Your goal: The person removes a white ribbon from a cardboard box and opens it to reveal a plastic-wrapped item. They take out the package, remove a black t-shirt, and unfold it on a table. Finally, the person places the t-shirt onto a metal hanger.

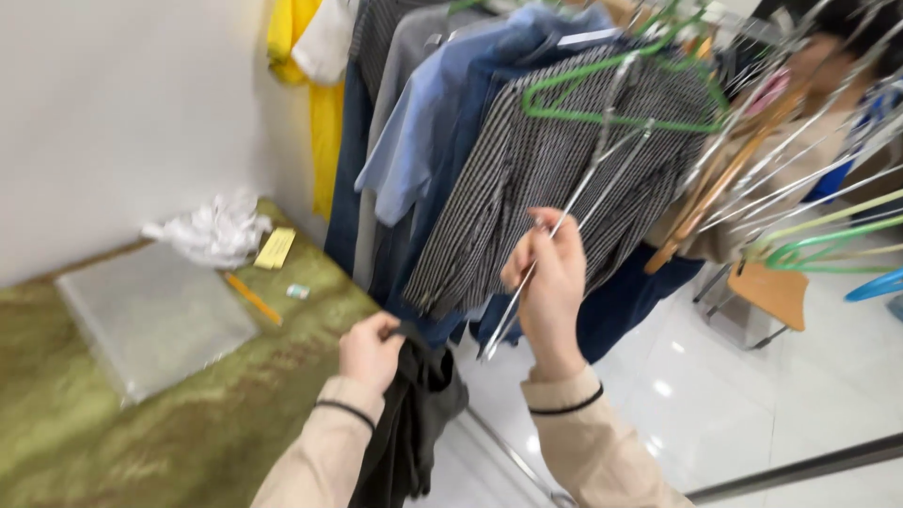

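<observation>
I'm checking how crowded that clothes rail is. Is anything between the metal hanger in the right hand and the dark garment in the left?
Nothing visible. The right hand holds the metal hanger in open air above the dark garment gripped by the left hand. The striped shirt hangs behind the hanger, not between them.

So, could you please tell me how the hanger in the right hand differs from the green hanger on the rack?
The metal hanger is silvery and bare; the green hanger carries a striped shirt. The metal one is gripped by the right hand, tilted; the green one hangs upright. Both are thin wire.
</observation>
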